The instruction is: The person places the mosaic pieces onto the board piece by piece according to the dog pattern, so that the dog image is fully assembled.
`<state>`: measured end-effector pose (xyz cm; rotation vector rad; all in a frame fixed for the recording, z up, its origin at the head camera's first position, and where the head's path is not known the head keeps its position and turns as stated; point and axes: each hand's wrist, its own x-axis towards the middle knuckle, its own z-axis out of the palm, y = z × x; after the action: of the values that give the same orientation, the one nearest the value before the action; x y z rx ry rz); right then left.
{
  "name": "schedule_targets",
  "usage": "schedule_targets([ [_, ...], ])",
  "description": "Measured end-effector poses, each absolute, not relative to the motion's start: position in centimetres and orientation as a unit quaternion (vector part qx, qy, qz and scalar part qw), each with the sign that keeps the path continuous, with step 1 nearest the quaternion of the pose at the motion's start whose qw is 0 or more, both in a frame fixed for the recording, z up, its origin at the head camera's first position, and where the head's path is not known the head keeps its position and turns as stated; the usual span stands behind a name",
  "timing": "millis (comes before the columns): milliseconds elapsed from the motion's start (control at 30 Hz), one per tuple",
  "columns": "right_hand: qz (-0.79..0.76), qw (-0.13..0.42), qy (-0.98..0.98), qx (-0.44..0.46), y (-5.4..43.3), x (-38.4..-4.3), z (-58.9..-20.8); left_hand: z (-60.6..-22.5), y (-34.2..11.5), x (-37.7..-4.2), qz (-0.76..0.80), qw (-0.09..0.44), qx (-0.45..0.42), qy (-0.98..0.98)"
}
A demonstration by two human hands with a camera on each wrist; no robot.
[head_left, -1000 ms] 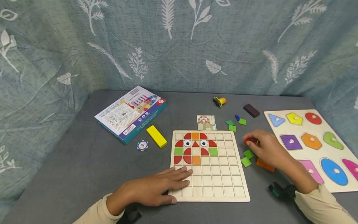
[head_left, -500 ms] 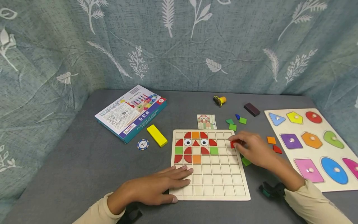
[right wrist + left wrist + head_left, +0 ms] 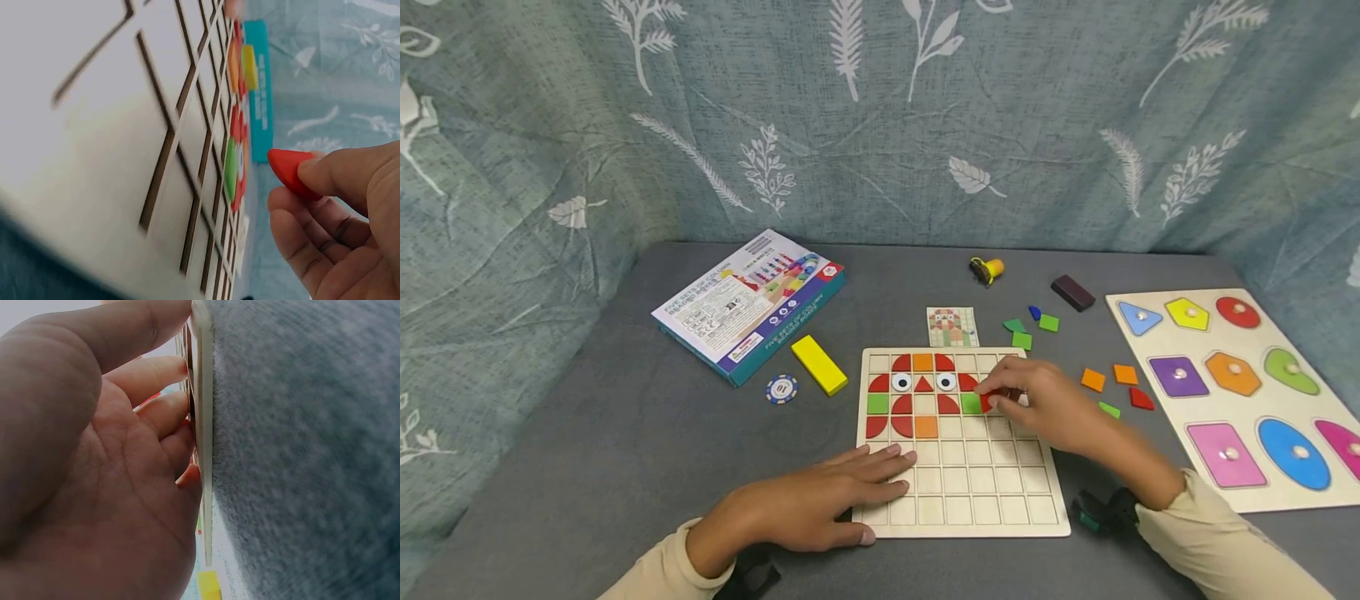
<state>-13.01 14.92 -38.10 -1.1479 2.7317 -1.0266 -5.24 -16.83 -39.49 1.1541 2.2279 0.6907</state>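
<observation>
I am pinching a small red piece (image 3: 986, 402) between the thumb and fingertips of my right hand (image 3: 1051, 402), and it is hovering over the right part of the grid board (image 3: 962, 510), just right of a green square (image 3: 971, 403) set there; the right wrist view is showing it apart from the surface. My left hand (image 3: 812, 504) is lying across the grid board's near left part, fingers straight and somewhat spread, fingertips touching it. In the upper left cells of the grid board, red rounded pieces (image 3: 902, 427), orange squares (image 3: 922, 362) and a red triangle (image 3: 924, 384) are sitting around two eye discs (image 3: 901, 382). Just beyond the grid board's far edge a pattern card (image 3: 952, 327) is lying, with green pieces (image 3: 1021, 341) and a blue piece (image 3: 1035, 313) near its far right corner. Right of the grid board, two loose orange tiles (image 3: 1092, 380) and a loose red piece (image 3: 1142, 399) are resting before a knobbed shape board (image 3: 1231, 409). Left of the grid board, a yellow block (image 3: 819, 365), a poker chip (image 3: 782, 389) and a printed box (image 3: 748, 304) are lying. Well beyond it, a dark block (image 3: 1072, 293) and a yellow-and-black object (image 3: 988, 269) are resting in front of a leaf-patterned curtain (image 3: 880, 212).
</observation>
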Motion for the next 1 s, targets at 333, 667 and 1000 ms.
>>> schedule_targets([
  [333,-0.342,0.040,0.853,-0.391,12.9,-12.4,-38.0,-39.5,-16.9,-5.3,0.258,0.266,0.426,0.826],
  [667,-0.325,0.068,0.849,-0.410,10.9,-12.7,-38.8,-39.5,-17.0,-5.2,0.257,0.256,0.435,0.824],
  [1000,-0.288,0.055,0.868,-0.400,10.9,-12.6,-39.2,-39.4,-16.9,-5.2,0.256,0.256,0.437,0.823],
])
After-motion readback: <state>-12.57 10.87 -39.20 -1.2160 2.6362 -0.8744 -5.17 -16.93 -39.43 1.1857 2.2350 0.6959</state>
